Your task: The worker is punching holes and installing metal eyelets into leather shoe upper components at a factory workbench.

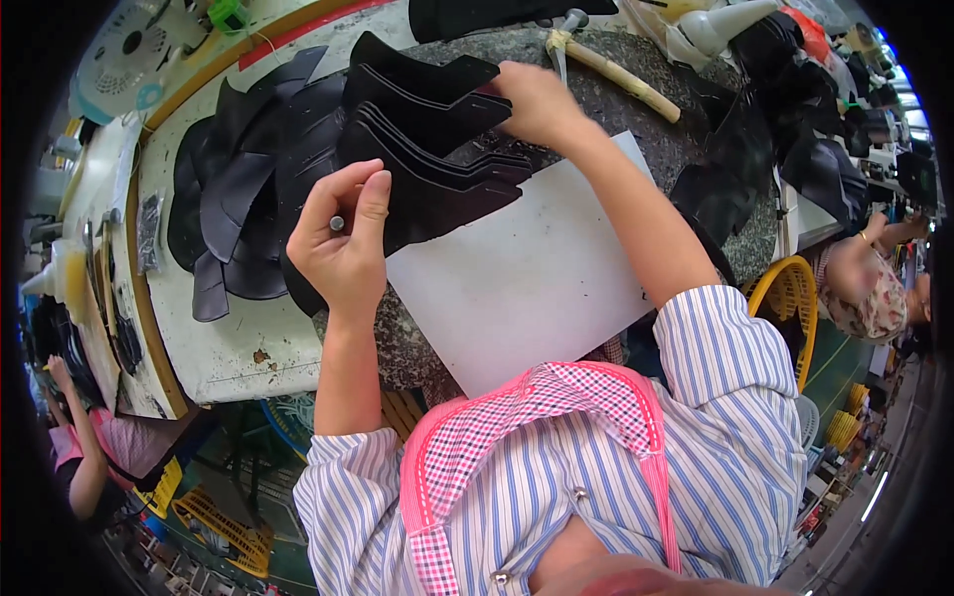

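Observation:
My left hand [343,243] is closed around a thin rod [337,223], of which only the round grey end shows; its kind is hidden. This hand is beside a stack of black curved pieces [427,179] that look like leather, with pale cut edges. At the stack's far right end, my right hand [537,104] has its fingers bent at the tip of an upper black piece [422,74]. Those fingertips are partly hidden. Under the stack's near side lies a white sheet [517,273] on a dark speckled slab [636,89].
More black pieces [238,189] overlap at the left. A hammer [616,74] with a wooden handle lies beyond my right hand. Black pieces [725,179] sit at the right, near a yellow basket [785,298]. A fan [134,50] stands far left. Other people work at both sides.

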Demonstrator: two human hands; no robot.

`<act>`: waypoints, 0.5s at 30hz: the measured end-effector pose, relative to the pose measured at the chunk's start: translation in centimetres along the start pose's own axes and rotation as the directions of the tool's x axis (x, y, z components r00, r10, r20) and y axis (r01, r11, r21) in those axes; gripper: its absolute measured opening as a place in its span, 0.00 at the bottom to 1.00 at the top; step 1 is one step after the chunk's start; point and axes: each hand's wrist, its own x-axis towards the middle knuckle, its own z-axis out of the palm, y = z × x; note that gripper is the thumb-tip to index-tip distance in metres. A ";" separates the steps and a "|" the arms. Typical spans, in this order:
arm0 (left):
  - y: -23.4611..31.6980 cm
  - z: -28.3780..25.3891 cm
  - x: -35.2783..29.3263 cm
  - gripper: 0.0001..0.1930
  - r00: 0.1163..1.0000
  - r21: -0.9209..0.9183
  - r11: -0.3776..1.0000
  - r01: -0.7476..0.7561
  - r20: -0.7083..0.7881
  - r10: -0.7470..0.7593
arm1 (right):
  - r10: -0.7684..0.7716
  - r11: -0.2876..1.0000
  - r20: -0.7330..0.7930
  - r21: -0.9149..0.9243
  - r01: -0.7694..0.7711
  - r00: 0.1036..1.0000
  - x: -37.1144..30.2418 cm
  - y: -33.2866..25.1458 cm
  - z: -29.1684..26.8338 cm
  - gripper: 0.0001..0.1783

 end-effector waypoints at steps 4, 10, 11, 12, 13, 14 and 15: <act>0.8 0.0 -0.6 0.04 0.999 -0.038 0.999 0.035 0.018 -0.035 | -0.044 0.998 0.033 -0.051 0.046 0.998 0.1 0.7 0.8 0.10; 1.7 0.3 -2.3 0.07 0.989 0.052 0.995 -0.080 0.132 0.073 | 0.202 0.503 0.094 0.844 -0.186 0.975 -2.7 0.7 -3.2 0.04; 2.6 0.5 -2.5 0.10 0.972 0.128 0.983 -0.131 0.214 0.101 | 0.169 0.367 0.100 0.917 -0.157 0.981 -4.0 -0.4 -4.6 0.04; 3.3 0.8 -2.7 0.11 0.952 0.165 0.951 -0.261 0.210 0.225 | 0.126 0.211 0.105 0.969 -0.131 0.986 -5.2 -2.0 -5.6 0.04; 3.4 1.5 -2.5 0.12 0.912 0.185 0.903 -0.388 0.219 0.347 | 0.069 0.164 0.128 0.977 -0.138 0.989 -6.3 -3.5 -6.4 0.05; 3.3 2.0 -2.4 0.12 0.913 0.184 0.904 -0.385 0.220 0.344 | 0.030 0.141 0.153 0.978 -0.155 0.988 -7.3 -4.6 -6.9 0.05; 3.0 2.3 -2.3 0.12 0.865 0.155 0.861 -0.484 0.235 0.444 | -0.011 0.117 0.178 0.977 -0.176 0.984 -7.9 -5.3 -7.0 0.05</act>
